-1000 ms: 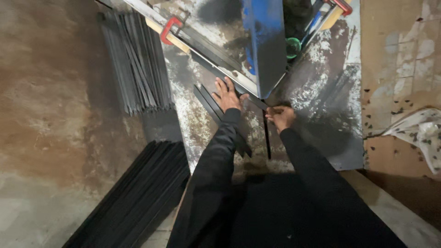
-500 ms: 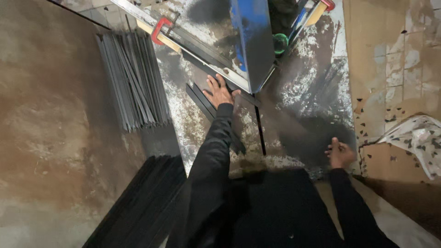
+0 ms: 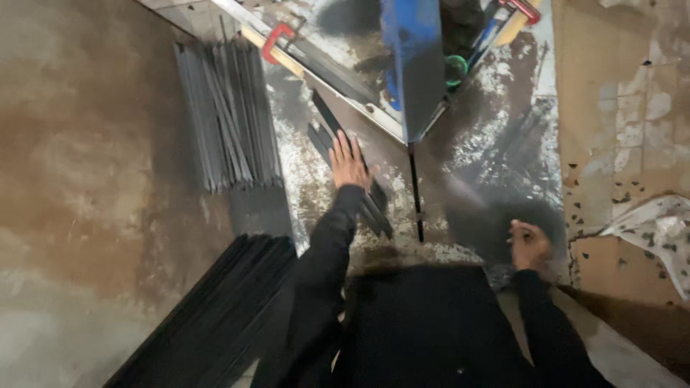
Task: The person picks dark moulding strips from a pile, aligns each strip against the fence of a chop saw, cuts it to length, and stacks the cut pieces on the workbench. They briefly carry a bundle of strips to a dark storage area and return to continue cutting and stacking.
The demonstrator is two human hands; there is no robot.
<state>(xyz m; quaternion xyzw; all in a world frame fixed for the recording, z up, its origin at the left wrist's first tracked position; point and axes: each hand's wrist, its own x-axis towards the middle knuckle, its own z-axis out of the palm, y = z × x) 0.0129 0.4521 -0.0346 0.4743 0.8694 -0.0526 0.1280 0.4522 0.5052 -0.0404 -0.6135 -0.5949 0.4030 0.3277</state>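
Now left hand [image 3: 350,159] is laid flat, fingers spread, on dark metal strips [image 3: 359,179]; right hand [image 3: 530,246] is loosely curled, nothing held

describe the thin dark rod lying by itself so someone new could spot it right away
Find the blue machine at the top centre. From its lower tip, one thin dark rod runs straight down the dusty metal sheet. It lies alone, right of the left hand and the flat strips, unlike the bundled rods at left.
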